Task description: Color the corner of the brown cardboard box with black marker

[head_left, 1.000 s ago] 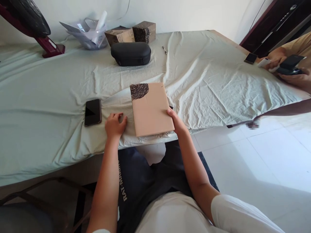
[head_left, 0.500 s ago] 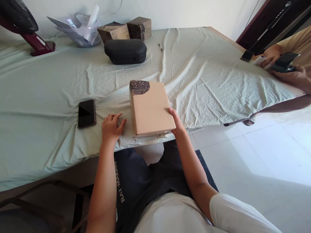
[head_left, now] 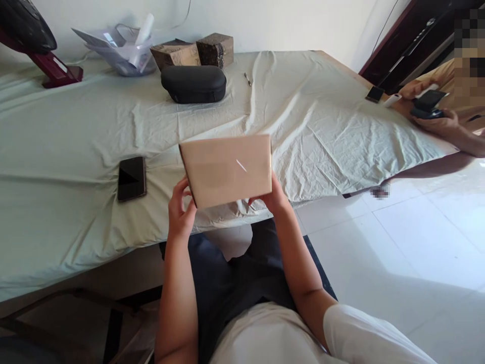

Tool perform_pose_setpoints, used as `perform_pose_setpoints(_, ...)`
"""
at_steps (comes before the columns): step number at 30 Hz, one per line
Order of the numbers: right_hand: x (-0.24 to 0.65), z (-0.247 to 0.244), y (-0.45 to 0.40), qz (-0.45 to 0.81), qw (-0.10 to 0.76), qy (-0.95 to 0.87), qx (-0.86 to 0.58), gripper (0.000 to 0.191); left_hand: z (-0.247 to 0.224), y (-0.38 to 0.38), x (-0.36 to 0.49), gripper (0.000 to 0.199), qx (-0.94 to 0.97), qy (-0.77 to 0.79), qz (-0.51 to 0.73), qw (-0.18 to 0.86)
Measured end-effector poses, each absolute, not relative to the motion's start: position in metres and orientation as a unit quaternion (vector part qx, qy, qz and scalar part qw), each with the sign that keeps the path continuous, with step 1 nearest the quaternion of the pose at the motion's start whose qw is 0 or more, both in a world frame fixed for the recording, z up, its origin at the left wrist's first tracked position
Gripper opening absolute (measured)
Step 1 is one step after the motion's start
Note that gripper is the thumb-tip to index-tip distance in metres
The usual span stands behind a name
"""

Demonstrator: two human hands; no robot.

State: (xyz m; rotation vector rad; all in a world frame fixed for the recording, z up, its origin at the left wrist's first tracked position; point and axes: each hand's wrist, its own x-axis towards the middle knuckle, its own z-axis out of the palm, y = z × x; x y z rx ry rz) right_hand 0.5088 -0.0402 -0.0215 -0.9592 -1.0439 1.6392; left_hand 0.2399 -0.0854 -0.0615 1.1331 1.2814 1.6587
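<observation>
Box [head_left: 227, 169] between both hands [head_left: 223, 199].

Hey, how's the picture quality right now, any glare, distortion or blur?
Head view: bright glare on the floor tiles; wide-angle stretch toward the edges, the upright maroon device leaning; pixelated patches at the right; the box fairly clear, its face bearing a pale diagonal streak.

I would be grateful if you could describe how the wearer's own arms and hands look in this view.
The left hand and right hand are bare, with no gloves, rings or watch visible. A loose, plain white short sleeve covers the upper right arm and ends near the elbow; no marking shows on it. The left sleeve is out of view.
</observation>
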Motion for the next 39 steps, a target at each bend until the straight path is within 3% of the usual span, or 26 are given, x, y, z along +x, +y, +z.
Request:
perform_pose_setpoints(5,0.508,-0.013,-0.043,0.662,0.487,-0.422,-0.384,0.066,-0.065,-0.093,0.240,0.052,0.459,0.495,0.649,0.352)
perform_pose_setpoints(14,0.513,-0.010,-0.046,0.625,0.483,-0.483,-0.377,0.086,-0.055,-0.104,0.253,0.078,0.367,0.425,0.707,0.431)
perform_pose_setpoints(19,0.518,0.002,-0.051,0.518,0.495,-0.581,-0.386,0.081,-0.048,-0.113,0.243,0.086,0.242,0.399,0.717,0.518)
perform_pose_setpoints(22,0.517,0.015,-0.052,0.459,0.490,-0.639,-0.375,0.078,-0.055,-0.112,0.233,0.078,0.156,0.408,0.694,0.572)
perform_pose_setpoints(26,0.509,0.035,-0.051,0.411,0.461,-0.700,-0.359,0.075,-0.066,-0.105,0.243,0.045,0.091,0.418,0.641,0.637)
perform_pose_setpoints(29,0.502,0.046,-0.053,0.376,0.444,-0.724,-0.370,0.069,-0.070,-0.103,0.264,0.044,0.121,0.397,0.627,0.660)
perform_pose_setpoints(34,0.500,0.039,-0.058,0.363,0.466,-0.684,-0.428,0.064,-0.074,-0.102,0.273,0.051,0.212,0.406,0.630,0.627)
perform_pose_setpoints(39,0.508,0.011,-0.047,0.478,0.466,-0.631,-0.395,0.081,-0.065,-0.105,0.258,0.067,0.302,0.426,0.685,0.507)
